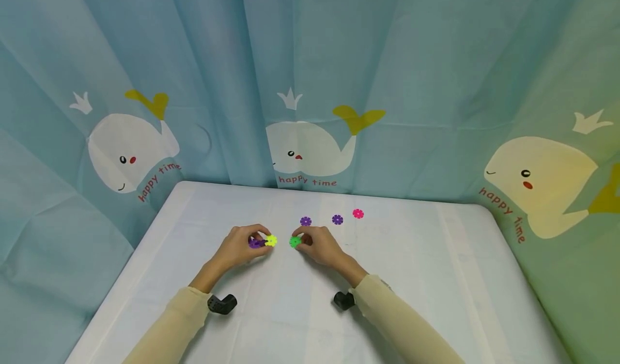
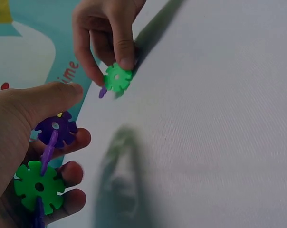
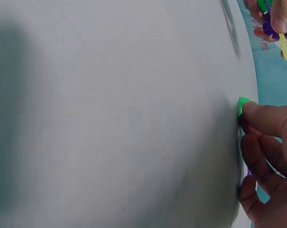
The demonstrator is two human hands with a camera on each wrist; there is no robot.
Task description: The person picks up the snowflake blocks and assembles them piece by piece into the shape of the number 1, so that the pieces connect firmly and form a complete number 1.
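My left hand [image 1: 237, 247] holds a chain of slotted snowflake-shaped plastic discs. In the left wrist view, a purple disc [image 2: 62, 134] lies between thumb and fingers, joined through another purple piece [image 2: 48, 153] to a green disc [image 2: 39, 173] in the palm. A yellow disc [image 1: 272, 240] forms the chain's end and points toward my right hand. My right hand [image 1: 323, 246] pinches a single green disc [image 1: 295, 242] between thumb and fingertips, a short gap away from the yellow one. The chain's lower end runs out of the left wrist view.
Beyond my hands, two purple discs [image 1: 337, 219] and a pink disc [image 1: 358, 213] lie on the white table [image 1: 426, 278]. Black devices [image 1: 223, 303] sit at both wrists. A blue-green curtain [image 1: 411, 84] with whale prints hangs behind the table's far edge.
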